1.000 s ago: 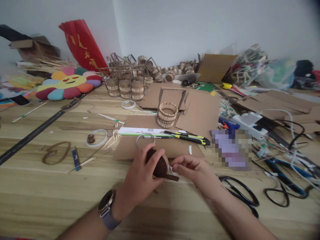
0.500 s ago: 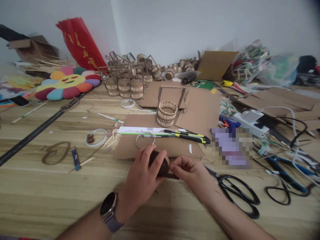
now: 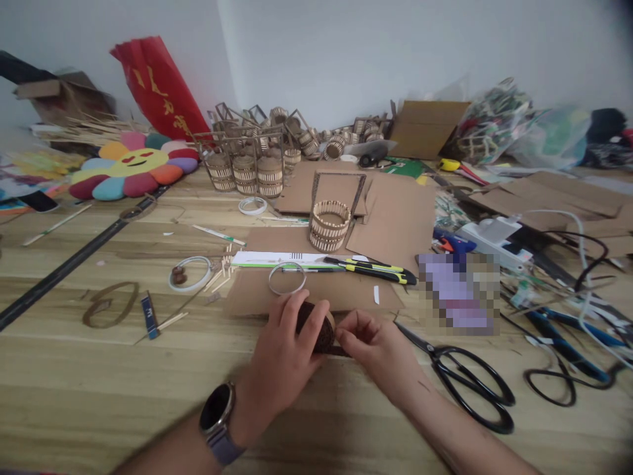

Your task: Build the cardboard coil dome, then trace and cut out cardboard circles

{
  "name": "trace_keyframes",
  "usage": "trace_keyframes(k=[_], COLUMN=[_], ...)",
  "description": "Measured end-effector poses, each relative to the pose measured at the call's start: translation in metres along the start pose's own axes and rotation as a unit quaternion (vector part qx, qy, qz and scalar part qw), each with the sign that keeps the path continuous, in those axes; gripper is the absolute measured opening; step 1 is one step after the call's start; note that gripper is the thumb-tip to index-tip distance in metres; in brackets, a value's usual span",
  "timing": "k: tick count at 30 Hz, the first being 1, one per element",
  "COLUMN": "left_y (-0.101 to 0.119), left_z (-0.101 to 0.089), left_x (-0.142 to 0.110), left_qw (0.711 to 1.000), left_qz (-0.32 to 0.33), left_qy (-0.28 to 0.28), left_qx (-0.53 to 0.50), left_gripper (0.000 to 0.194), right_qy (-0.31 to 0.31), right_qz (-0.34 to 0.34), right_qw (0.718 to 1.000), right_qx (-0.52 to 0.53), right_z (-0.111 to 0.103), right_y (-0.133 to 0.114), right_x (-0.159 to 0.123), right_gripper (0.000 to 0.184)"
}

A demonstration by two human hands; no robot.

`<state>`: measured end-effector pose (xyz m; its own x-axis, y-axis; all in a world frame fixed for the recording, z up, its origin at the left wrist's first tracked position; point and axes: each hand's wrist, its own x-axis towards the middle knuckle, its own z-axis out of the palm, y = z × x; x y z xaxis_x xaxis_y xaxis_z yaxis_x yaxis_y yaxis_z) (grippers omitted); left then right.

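Fingers of my left hand (image 3: 287,349) wrap over a dark brown round piece (image 3: 324,333) with a textured face and a tan edge. It is held tilted just above the wooden table. A short dark strip (image 3: 339,351) sticks out to the right below it. My right hand (image 3: 370,343) is closed in a pinch at the round piece's right edge; what sits between thumb and finger is too small to make out. Black scissors (image 3: 465,376) lie beside my right wrist. Beyond my hands stands a small slatted basket (image 3: 330,224) with a tall handle.
A yellow-black utility knife (image 3: 380,270), a white ruler-like strip (image 3: 277,258) and a clear ring (image 3: 287,278) lie on cardboard (image 3: 390,204). A glue gun (image 3: 455,241), power strip (image 3: 494,241) and cables are at the right. Several finished baskets (image 3: 246,173) stand at the back left.
My right hand has shifted slightly, and less of the dark strip shows beside it. My left hand keeps its hold on the round piece, turned a little.
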<state>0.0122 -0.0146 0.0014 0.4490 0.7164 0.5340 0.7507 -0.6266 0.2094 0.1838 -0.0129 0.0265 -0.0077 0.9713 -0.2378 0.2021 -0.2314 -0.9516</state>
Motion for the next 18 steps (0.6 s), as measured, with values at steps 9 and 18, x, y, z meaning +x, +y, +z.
trace_keyframes(k=[9, 18], left_y=[-0.0008, 0.0004], left_z=[0.0015, 0.0023], left_x=[-0.0017, -0.0027], left_qw=[1.0, 1.0], left_qz=[-0.006, -0.017], left_qy=[-0.011, -0.015], left_qx=[-0.006, -0.007], left_gripper=[0.081, 0.08], right_qy=[0.036, 0.037], right_qz=[-0.067, -0.102], right_qw=[0.993, 0.984], right_qx=[-0.091, -0.144], right_z=[0.0023, 0.0017], right_y=[0.0092, 0.0075], right_x=[-0.0002, -0.0027], right_gripper=[0.018, 0.017])
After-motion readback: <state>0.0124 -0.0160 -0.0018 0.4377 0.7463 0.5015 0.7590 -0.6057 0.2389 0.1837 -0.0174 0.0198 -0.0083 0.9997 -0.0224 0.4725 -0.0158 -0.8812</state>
